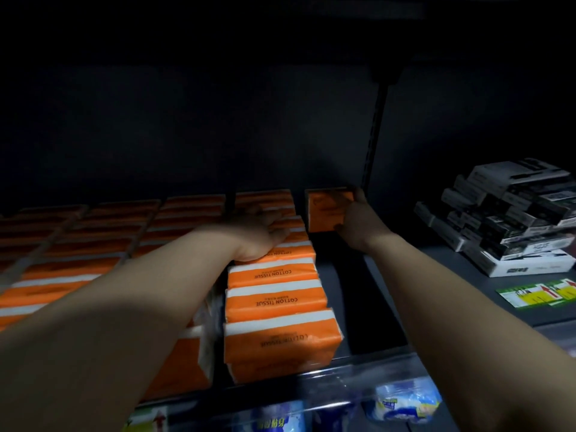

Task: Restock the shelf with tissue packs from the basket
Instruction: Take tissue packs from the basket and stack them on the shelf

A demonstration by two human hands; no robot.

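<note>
Gripping one orange plastic-wrapped tissue pack (327, 210) with the right hand (358, 221), fingers curled round its right edge, deep at the back of the dark grey metal shelf (346, 294). Standing it on edge there, at the head of a bare lane just right of the full row of orange-and-white tissue packs (274, 294). Pressing down on that row with the left hand (260, 233), fingers straight and flat, holding nothing. No sight of the basket. Too dark to tell whether already touching the back wall.

Judged as the placing step, with the other lanes filled and this last lane barely begun. To do it well:

- Push the pack squarely to the back, upright and in line with its neighbours, before letting go.
- Use the flat palm on the neighbouring row to stop any toppling into the gap.
- Slide rather than drop. Expect leaning or buckling from the soft wrapping if released tilted.
- Mind the slotted black upright post (375, 135) just beside the knuckles.
- Steer well away from the stack of black-and-white boxes (511, 213) on the right.
- Then fill forward toward the clear plastic front rail (358, 377), butting each pack against the last.
</note>
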